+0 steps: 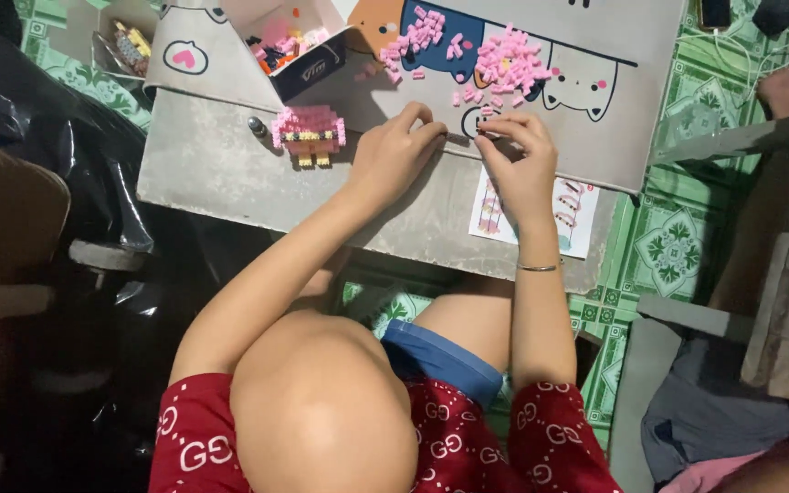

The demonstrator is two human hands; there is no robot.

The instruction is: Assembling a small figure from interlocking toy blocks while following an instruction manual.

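Both hands pinch small pink bricks at the near edge of a low grey table.

Left hand (399,151) and right hand (518,160) meet fingertip to fingertip over tiny pieces (484,131), instruction sheet (566,219) at 5 o'clock for reference; built figure (309,132) at 9 o'clock, loose brick pile (509,64) at 12, within reach.

Red patterned sleeves (195,429), thin wrist bangle (538,267)

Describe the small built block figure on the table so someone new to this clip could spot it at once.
Start at the low grey table and find the open box of mixed bricks. Just below it, beside the left hand, stands the block figure. Unlike the loose pink bricks, it is assembled: pink top, yellow feet.
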